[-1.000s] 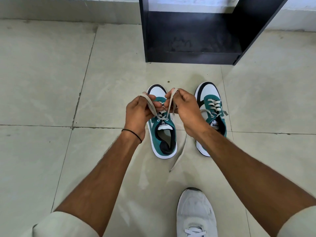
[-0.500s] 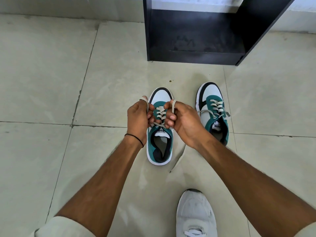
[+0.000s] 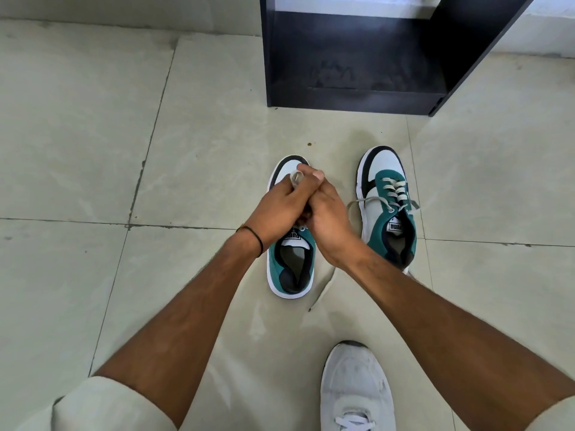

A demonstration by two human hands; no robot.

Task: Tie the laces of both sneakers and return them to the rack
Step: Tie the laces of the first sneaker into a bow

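Worn shoe (image 3: pixel 356 390): white, laced, at the bottom edge of the head view, toe pointing up-frame on the tiled floor (image 3: pixel 77 135).
Sleeves: pale cuffs at both lower corners, forearms bare beyond them.
Loose lace end (image 3: pixel 322 290): trails on the floor beside the heel of the left sneaker, running under the right forearm.
Left sneaker (image 3: pixel 291 265): teal, white and black, upright on the floor with its heel toward the camera; tongue label and open collar visible, its lacing hidden under the hands.
Left hand (image 3: pixel 277 209): closed, pinching a fold of pale lace (image 3: pixel 295 178) over the toe; a thin black band (image 3: pixel 253 237) circles the wrist.
Right hand (image 3: pixel 326 217): closed and pressed against the left hand above the same sneaker; what it grips I cannot tell.
Right sneaker (image 3: pixel 387 206): matching, just beside the first, untouched; its lace is untied and the ends splay out to both sides.
Rack (image 3: pixel 351 57): black, beyond both sneakers against the wall, its lowest shelf bare and dusty.
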